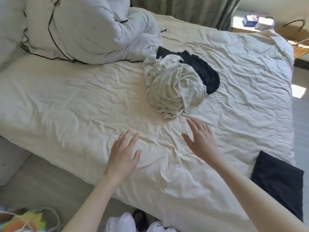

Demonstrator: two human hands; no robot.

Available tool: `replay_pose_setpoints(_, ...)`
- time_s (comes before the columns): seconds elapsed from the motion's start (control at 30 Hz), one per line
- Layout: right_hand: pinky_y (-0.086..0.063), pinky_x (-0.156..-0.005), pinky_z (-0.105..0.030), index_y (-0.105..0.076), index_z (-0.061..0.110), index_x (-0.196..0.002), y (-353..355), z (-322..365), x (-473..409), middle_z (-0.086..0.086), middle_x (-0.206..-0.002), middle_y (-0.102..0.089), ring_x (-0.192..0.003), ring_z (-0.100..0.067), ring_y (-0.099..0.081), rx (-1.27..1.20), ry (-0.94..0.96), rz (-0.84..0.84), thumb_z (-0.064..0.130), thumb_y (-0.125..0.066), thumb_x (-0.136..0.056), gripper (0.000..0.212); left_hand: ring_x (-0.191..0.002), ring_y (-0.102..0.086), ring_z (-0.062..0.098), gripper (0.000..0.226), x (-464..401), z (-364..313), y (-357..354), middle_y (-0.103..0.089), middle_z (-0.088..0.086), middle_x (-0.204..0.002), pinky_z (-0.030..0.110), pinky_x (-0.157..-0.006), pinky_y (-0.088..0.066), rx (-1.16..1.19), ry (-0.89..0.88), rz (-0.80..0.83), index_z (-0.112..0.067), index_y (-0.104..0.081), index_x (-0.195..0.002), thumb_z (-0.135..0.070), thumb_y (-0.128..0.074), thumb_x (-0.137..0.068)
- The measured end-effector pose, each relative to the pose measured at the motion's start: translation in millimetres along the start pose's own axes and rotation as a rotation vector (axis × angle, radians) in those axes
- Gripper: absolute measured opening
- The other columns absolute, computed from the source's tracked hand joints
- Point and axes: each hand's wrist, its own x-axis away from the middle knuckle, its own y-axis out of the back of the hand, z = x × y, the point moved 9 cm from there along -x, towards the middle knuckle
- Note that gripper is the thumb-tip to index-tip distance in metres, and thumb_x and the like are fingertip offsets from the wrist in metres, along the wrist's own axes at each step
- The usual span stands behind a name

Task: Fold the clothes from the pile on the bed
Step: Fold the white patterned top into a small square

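A crumpled pile of clothes lies mid-bed: a pale cream garment bunched on top, with a black garment spread behind and to its right. A folded black garment lies flat at the bed's near right corner. Both my hands reach out over the wrinkled white sheet with fingers straight and spread, holding nothing. My left hand is in front of the pile and to its left. My right hand is closer, its fingertips just short of the cream garment's near edge.
A bunched white duvet with black piping fills the far left of the bed. A wicker basket stands past the bed's right edge, near a curtain. A colourful bag sits on the floor at lower left.
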Motion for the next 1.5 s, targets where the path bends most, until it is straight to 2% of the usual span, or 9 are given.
replay_pose_setpoints(0.37, -0.014, -0.116, -0.042, -0.023, 0.014, -0.149, -47, -16, -262, -0.006, -0.156, -0.022, -0.145, -0.023, -0.013, 0.198, 0.087, 0.001, 0.033, -0.042, -0.098, 0.057, -0.144, -0.018, 0.022, 0.052, -146, 27, -41, -0.03, 0.006, -0.152, 0.034, -0.114, -0.014, -0.014, 0.023, 0.029, -0.02, -0.039, -0.143, -0.022, -0.055, -0.093)
replay_pose_setpoints(0.57, -0.012, -0.116, -0.051, -0.016, 0.012, -0.149, -99, 6, -348, -0.01, -0.156, -0.014, -0.146, -0.026, -0.007, 0.459, 0.214, -0.012, 0.024, -0.05, -0.094, 0.066, -0.144, -0.014, 0.022, 0.053, -241, 51, -45, -0.02, 0.007, -0.155, 0.033, -0.117, -0.013, -0.094, -0.038, 0.03, -0.022, -0.028, -0.147, -0.025, -0.046, -0.097)
replay_pose_setpoints(0.7, -0.031, -0.1, -0.043, -0.053, 0.008, -0.128, -110, 2, -371, -0.013, -0.131, -0.049, -0.13, -0.028, -0.035, 0.41, 0.192, -0.074, 0.006, -0.04, -0.092, 0.038, -0.142, -0.022, 0.025, 0.051, -296, 47, -28, -0.028, 0.012, -0.152, 0.037, -0.115, -0.021, -0.093, -0.065, -0.006, -0.017, -0.035, -0.145, -0.022, -0.049, -0.095)
replay_pose_setpoints(0.9, -0.055, -0.068, -0.037, -0.073, 0.001, -0.079, -63, 20, -308, -0.008, -0.082, -0.072, -0.079, -0.024, -0.067, -0.281, 0.247, -0.261, 0.0, -0.064, -0.083, 0.01, -0.142, -0.018, 0.012, 0.06, -264, 39, -23, -0.019, 0.0, -0.155, 0.02, -0.112, -0.015, 0.069, -0.051, -0.02, -0.025, -0.025, -0.147, -0.022, -0.052, -0.094)
replay_pose_setpoints(1.1, -0.052, -0.073, -0.024, -0.076, 0.002, -0.079, -18, 65, -207, -0.006, -0.087, -0.075, -0.084, -0.009, -0.068, -0.544, 0.303, -0.169, -0.002, -0.076, -0.071, 0.01, -0.142, -0.002, -0.004, 0.084, -182, 26, -13, -0.004, -0.013, -0.156, 0.014, -0.115, -0.011, 0.225, -0.036, 0.051, -0.044, 0.002, -0.14, -0.026, -0.062, -0.089)
replay_pose_setpoints(1.2, -0.046, -0.074, -0.005, -0.077, 0.008, -0.091, 13, 93, -184, -0.003, -0.09, -0.074, -0.083, 0.01, -0.06, -0.644, 0.21, -0.058, 0.004, -0.077, -0.074, 0.017, -0.135, -0.004, -0.013, 0.075, -155, 19, 15, -0.011, -0.024, -0.145, 0.002, -0.105, -0.005, 0.318, 0.0, 0.018, -0.038, -0.016, -0.145, -0.035, -0.063, -0.087)
replay_pose_setpoints(1.3, -0.046, -0.067, -0.004, -0.076, 0.011, -0.095, 50, 120, -157, 0.002, -0.088, -0.074, -0.077, 0.009, -0.063, -0.746, 0.14, -0.022, 0.011, -0.077, -0.076, 0.019, -0.101, -0.051, -0.003, 0.022, -126, 17, 73, -0.055, -0.026, -0.102, 0.008, -0.08, -0.035, 0.345, 0.015, -0.099, -0.04, -0.056, -0.1, -0.025, -0.065, -0.085)
replay_pose_setpoints(1.37, -0.047, -0.067, -0.01, -0.076, 0.013, -0.094, 71, 140, -133, 0.004, -0.081, -0.074, -0.079, -0.01, -0.065, -0.803, 0.14, -0.041, 0.013, -0.076, -0.077, 0.017, -0.066, -0.051, -0.001, 0.035, -105, 24, 110, -0.053, -0.023, -0.065, 0.014, -0.056, -0.034, 0.351, 0.016, -0.134, -0.04, -0.044, -0.064, -0.019, -0.063, -0.084)
replay_pose_setpoints(1.5, -0.04, -0.059, -0.001, -0.077, 0.012, -0.093, 94, 183, -94, 0.009, -0.071, -0.073, -0.071, -0.001, -0.064, -0.724, 0.236, -0.082, 0.014, -0.073, -0.081, 0.013, -0.057, -0.05, 0.002, 0.028, -62, 40, 179, -0.055, -0.014, -0.058, 0.019, -0.053, -0.036, 0.258, -0.002, -0.144, -0.033, -0.054, -0.063, -0.02, -0.064, -0.087)
